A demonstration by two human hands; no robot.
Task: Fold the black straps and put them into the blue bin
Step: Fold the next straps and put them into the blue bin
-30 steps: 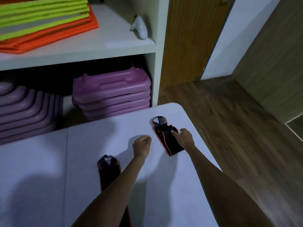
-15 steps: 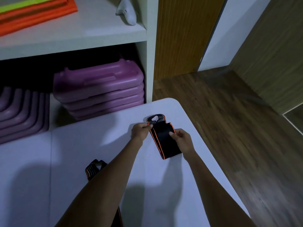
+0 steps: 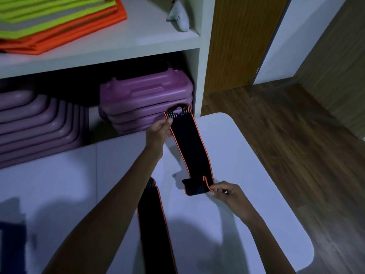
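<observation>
Here a long black fabric strap with thin orange edging [image 3: 192,147] is held stretched lengthwise between the two hands, over the far right part of the smooth white table [image 3: 256,175]. Its far end is a rounded loop with pale ribbed stripes and a cut-out hole. Its near end curls under in a small soft fold. The left hand [image 3: 159,130] grips the strap's edge just below the loop. The right hand [image 3: 230,194] pinches the folded near corner between thumb and fingertips.

A second black orange-trimmed strap [image 3: 156,224] lies flat on the table. The left forearm covers part of its far tip, and its near end runs off the bottom of the view.

Beyond the table, a white shelf unit [image 3: 138,42] holds stacked moulded purple plastic platforms [image 3: 146,93]. It also holds flat neon-yellow and orange sheets [image 3: 59,20] and a small white plastic object [image 3: 179,16] whose form is hard to make out. At lower left, a dark blue shape [image 3: 11,246] is cut off by the frame edge and too dim to identify.
</observation>
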